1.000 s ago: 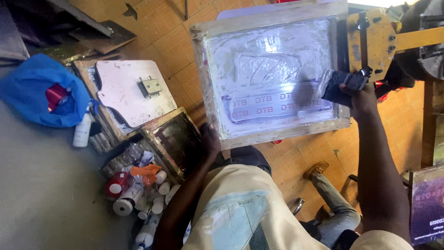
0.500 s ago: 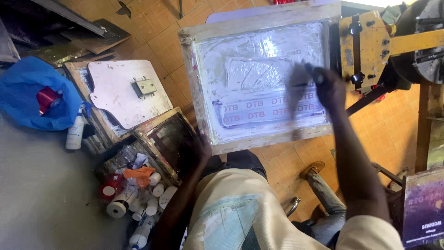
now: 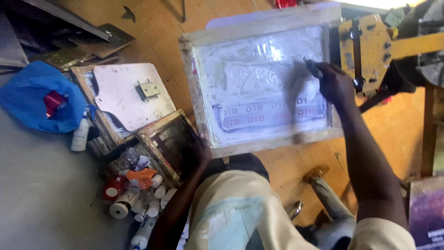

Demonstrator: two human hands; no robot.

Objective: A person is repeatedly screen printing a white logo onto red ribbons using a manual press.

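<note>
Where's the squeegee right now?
In the head view, the squeegee is in the right hand, pressed on the right part of the white-framed printing screen, just left of the yellow clamp bracket.

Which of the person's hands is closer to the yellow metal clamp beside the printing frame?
The right. The right hand is on the screen frame, just beside the yellow clamp. The left hand grips the frame's opposite lower corner, far from the clamp.
</note>
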